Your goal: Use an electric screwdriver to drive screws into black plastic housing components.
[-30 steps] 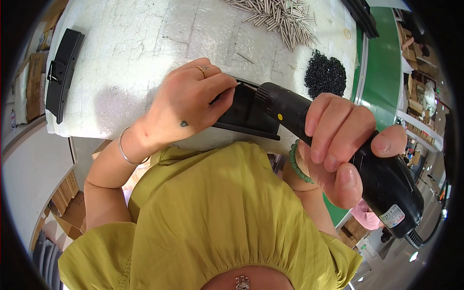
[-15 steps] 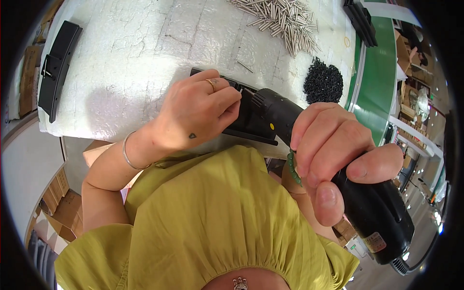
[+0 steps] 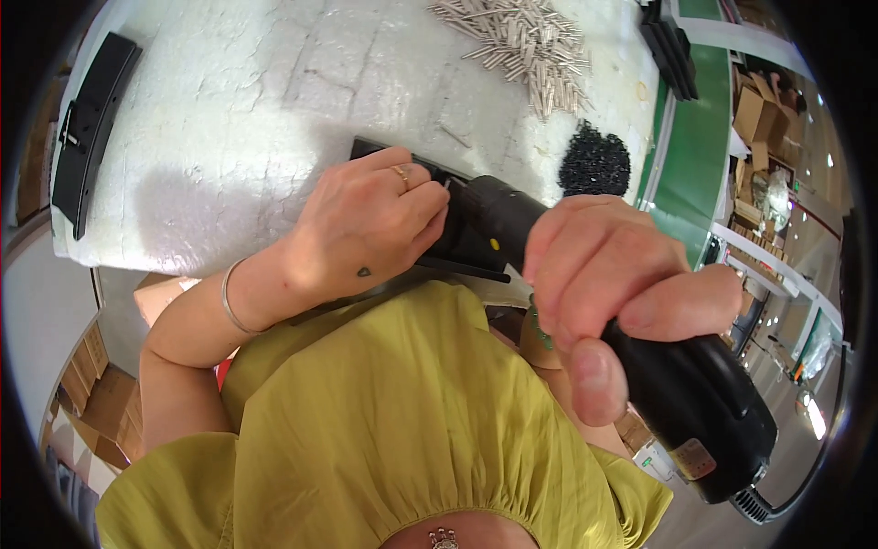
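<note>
In the head view, my right hand [image 3: 622, 293] is closed round a corded black electric screwdriver [image 3: 700, 403]. The driver lies slanted, its nose pointing to the upper left and meeting a long black plastic part [image 3: 471, 252] at the table's near edge. My left hand [image 3: 366, 215] rests on that part with its fingers curled tightly over it, right beside the driver's nose. Those fingertips are hidden, as is the tip of the driver's bit.
A heap of silver metal pins [image 3: 535, 46] lies at the far right, with a pile of small black screws [image 3: 594, 160] nearer. One loose pin [image 3: 455, 136] sits apart. Similar black parts lie at the left [image 3: 96, 133] and far right [image 3: 669, 50] edges of the white-covered table [image 3: 229, 110].
The view has shifted slightly, so most things sit farther left. The driver's nose has come closer to my left fingers, and its bit no longer shows. Both hands keep their grip.
</note>
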A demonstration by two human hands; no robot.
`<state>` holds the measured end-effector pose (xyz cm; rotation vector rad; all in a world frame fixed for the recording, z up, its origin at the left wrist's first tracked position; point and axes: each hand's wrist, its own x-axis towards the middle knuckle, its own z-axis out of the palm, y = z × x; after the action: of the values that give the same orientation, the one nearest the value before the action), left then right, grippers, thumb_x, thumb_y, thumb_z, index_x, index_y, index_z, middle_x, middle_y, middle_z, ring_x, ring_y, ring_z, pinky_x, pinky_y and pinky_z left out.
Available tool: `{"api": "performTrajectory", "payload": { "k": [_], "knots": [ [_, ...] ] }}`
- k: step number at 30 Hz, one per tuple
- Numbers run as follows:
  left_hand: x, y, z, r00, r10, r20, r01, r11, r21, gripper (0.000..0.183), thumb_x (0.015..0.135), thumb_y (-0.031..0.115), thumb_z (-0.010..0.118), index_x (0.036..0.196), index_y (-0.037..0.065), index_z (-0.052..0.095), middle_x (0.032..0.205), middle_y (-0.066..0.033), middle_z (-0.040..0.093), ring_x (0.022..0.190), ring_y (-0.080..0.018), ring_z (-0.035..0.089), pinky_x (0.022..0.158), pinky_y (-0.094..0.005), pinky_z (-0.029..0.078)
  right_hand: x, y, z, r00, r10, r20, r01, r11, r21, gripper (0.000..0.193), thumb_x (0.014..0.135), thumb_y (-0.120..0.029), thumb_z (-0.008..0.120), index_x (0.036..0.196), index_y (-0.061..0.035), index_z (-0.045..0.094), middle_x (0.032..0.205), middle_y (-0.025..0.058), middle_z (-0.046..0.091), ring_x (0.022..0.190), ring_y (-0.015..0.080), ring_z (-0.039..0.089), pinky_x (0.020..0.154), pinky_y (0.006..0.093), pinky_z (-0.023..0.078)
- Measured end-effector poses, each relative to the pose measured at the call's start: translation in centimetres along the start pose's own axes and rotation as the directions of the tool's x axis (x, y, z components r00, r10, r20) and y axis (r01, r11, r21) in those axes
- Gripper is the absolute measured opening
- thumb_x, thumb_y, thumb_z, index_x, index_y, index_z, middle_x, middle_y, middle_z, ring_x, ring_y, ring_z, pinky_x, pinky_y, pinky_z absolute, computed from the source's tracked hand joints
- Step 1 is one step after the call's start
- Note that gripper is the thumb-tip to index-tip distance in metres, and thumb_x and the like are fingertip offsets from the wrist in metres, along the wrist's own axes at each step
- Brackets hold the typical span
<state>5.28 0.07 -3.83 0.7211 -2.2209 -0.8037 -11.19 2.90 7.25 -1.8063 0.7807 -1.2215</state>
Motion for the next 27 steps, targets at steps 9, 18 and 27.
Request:
{"api": "performTrajectory", "payload": {
  "k": [9, 18, 27],
  "knots": [
    [0.7, 0.8, -0.4, 0.998, 0.026, 0.056, -0.029, 0.999, 0.042, 0.015, 0.072, 0.011, 0.068, 0.071, 0.009, 0.053, 0.064, -0.0029, 0.048, 0.065, -0.0219, 0.051, 0.053, -0.0339, 0.046, -2.3, -0.8, -4.2, 0.86, -0.172, -0.481, 0.242, 0.966, 0.087, 0.037, 0.077, -0.004, 0.062, 0.109, -0.0091, 0.046, 0.063, 0.0024, 0.048, 0.049, 0.0159, 0.047, 0.054, 0.0344, 0.043],
    [0.8, 0.8, -1.5, 0.998, 0.019, 0.06, -0.018, 1.0, -0.025, 0.017, 0.066, 0.006, 0.073, 0.068, 0.008, 0.056, 0.062, -0.0036, 0.049, 0.06, -0.022, 0.048, 0.051, -0.0324, 0.042, -2.0, 3.8, -9.6, 0.582, -0.082, -0.809, 0.023, 0.996, -0.084, 0.025, 0.073, -0.004, 0.053, 0.097, -0.0091, 0.052, 0.065, 0.0025, 0.046, 0.058, 0.0148, 0.041, 0.065, 0.0329, 0.04],
    [3.1, 1.1, -2.2, 0.998, 0.003, 0.07, -0.002, 1.0, -0.013, 0.014, 0.067, 0.004, 0.072, 0.071, 0.007, 0.059, 0.066, -0.0033, 0.053, 0.064, -0.0229, 0.05, 0.054, -0.0339, 0.043, -2.2, 4.2, -9.7, 0.578, -0.059, -0.814, 0.05, 0.998, -0.037, 0.023, 0.072, -0.006, 0.052, 0.095, -0.0086, 0.052, 0.065, 0.0025, 0.045, 0.056, 0.0151, 0.042, 0.064, 0.0333, 0.04]
  ]
}}
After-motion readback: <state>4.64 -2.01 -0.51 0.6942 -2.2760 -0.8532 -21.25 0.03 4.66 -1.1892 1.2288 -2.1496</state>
